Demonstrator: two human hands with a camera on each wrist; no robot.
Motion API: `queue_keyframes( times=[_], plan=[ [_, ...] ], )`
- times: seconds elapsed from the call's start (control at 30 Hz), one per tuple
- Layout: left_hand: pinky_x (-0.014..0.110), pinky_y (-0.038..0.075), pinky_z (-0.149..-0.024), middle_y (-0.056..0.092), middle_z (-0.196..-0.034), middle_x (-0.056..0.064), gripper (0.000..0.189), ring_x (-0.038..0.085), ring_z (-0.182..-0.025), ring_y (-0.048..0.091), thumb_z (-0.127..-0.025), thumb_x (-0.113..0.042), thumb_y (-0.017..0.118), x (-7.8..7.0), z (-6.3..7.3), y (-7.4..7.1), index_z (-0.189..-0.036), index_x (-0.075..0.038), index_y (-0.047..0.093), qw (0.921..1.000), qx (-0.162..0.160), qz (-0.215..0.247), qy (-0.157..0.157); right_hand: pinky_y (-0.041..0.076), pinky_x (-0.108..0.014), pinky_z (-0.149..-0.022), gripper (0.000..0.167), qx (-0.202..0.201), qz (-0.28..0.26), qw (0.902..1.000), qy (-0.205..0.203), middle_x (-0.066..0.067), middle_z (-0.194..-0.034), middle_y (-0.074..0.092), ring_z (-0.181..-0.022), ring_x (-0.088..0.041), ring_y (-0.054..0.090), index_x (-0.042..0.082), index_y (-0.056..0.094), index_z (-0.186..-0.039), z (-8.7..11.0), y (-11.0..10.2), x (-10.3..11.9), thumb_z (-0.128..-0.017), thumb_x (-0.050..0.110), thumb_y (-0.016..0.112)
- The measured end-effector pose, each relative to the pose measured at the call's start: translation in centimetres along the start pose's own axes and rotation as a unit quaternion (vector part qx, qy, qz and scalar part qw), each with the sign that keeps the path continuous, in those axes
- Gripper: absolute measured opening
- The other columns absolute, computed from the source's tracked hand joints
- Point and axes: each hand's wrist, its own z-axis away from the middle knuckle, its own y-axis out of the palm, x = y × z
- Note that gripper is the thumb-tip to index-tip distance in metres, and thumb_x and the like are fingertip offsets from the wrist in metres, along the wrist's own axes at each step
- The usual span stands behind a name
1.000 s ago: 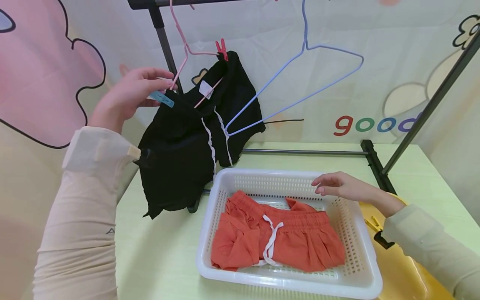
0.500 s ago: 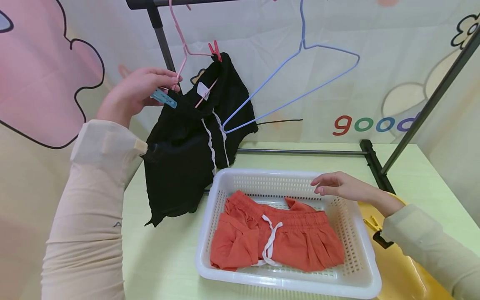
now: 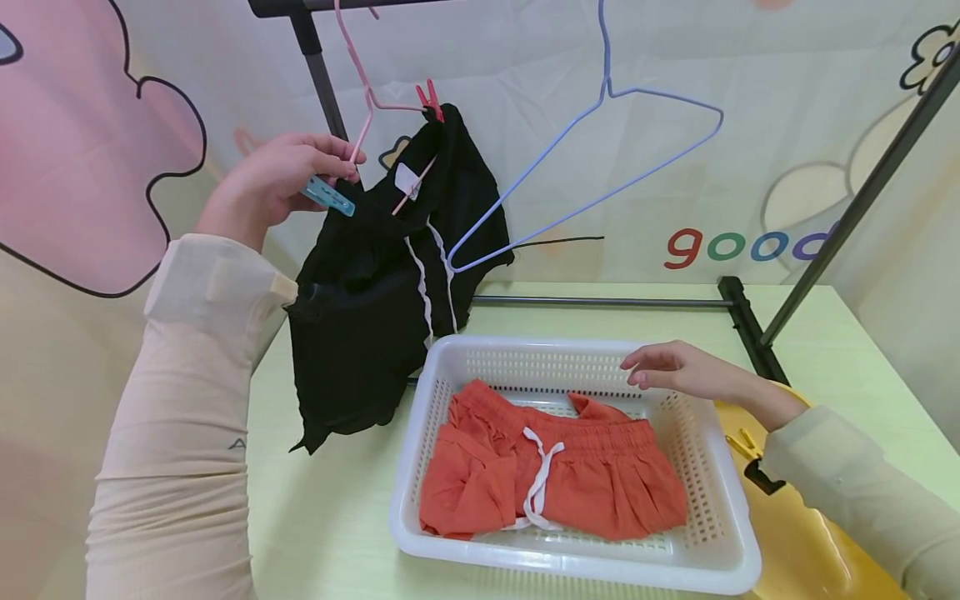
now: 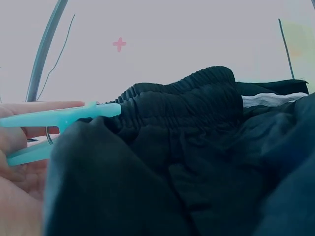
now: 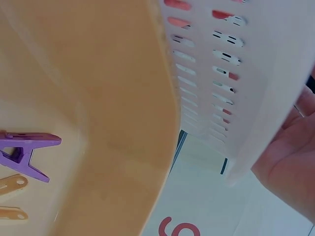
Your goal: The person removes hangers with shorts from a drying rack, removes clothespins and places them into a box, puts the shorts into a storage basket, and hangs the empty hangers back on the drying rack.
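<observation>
Backdrop [image 3: 750,50]: pale, printed with pictures and coloured letters, behind my work.
Surface [image 3: 322,533]: light green, carrying the rack and the basket.
Rack [image 3: 862,200]: black bars, one foot planted at the far right.
White basket [image 3: 577,568]: slotted walls, in front of me.
Yellow tub [image 3: 810,558]: just right of the basket, partly hidden by my sleeve.
Black shorts [image 3: 352,333]: hanging at my left from the pink hanger [image 3: 370,98], waistband tilted down toward my left hand [image 3: 281,179], pale cords trailing down the front.
Orange shorts [image 3: 600,479]: lying in the basket, white drawstring looped in a bow.
Blue hanger [image 3: 606,58]: hanging to the right, one lower corner in front of the black shorts as I look.
Left hand: fingers and thumb pinching the light-blue clip [image 3: 327,197], fingertips at the pink hanger's arm.
Right hand [image 3: 678,369]: fingers loose and gently bent above the basket's far right part; whether they touch the rim I cannot tell.
Light-blue clip: its jaws on the near end of the waistband.
Red clip [image 3: 430,102]: at the waistband's other end.
Purple clip [image 5: 32,147]: inside the yellow tub, beside a yellow one.
</observation>
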Motion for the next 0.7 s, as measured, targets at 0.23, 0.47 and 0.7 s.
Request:
queue_keyframes(
  times=[0.23, 0.47, 0.7],
  plan=[
    [0.029, 0.037, -0.073, 0.063, -0.075, -0.009, 0.019, 0.009, -0.063, 0.046, -0.085, -0.019, 0.057, -0.19, -0.04, -0.07, -0.103, -0.014, 0.054, 0.9998, -0.006, 0.014, -0.013, 0.048, -0.031, -0.082, 0.031, -0.001, -0.001, 1.0000, 0.000, -0.016, -0.106, 0.060, -0.096, -0.026, 0.058, -0.002, 0.051, -0.115, 0.03, 0.00, 0.04, -0.089, 0.016, 0.051],
    [0.026, 0.041, -0.067, 0.065, -0.074, -0.007, 0.008, 0.011, -0.063, 0.047, -0.083, -0.016, 0.059, -0.36, 0.13, -0.09, -0.090, -0.016, 0.062, 0.9988, -0.011, 0.045, -0.015, 0.046, -0.022, -0.080, 0.032, 0.002, -0.005, 1.0000, -0.005, -0.017, -0.106, 0.060, -0.096, -0.025, 0.058, -0.003, 0.051, -0.115, -0.02, -0.03, 0.11, -0.089, 0.016, 0.051],
    [0.026, 0.041, -0.066, 0.065, -0.078, -0.008, 0.005, 0.012, -0.066, 0.042, -0.081, -0.016, 0.061, -0.40, 0.46, -0.43, -0.085, -0.016, 0.064, 0.9981, -0.013, 0.059, 0.008, 0.047, -0.024, -0.080, 0.033, 0.002, -0.004, 0.9999, -0.009, -0.020, -0.105, 0.060, -0.093, -0.026, 0.059, -0.005, 0.050, -0.115, -0.10, 0.13, 0.05, -0.089, 0.015, 0.050]
  ],
)
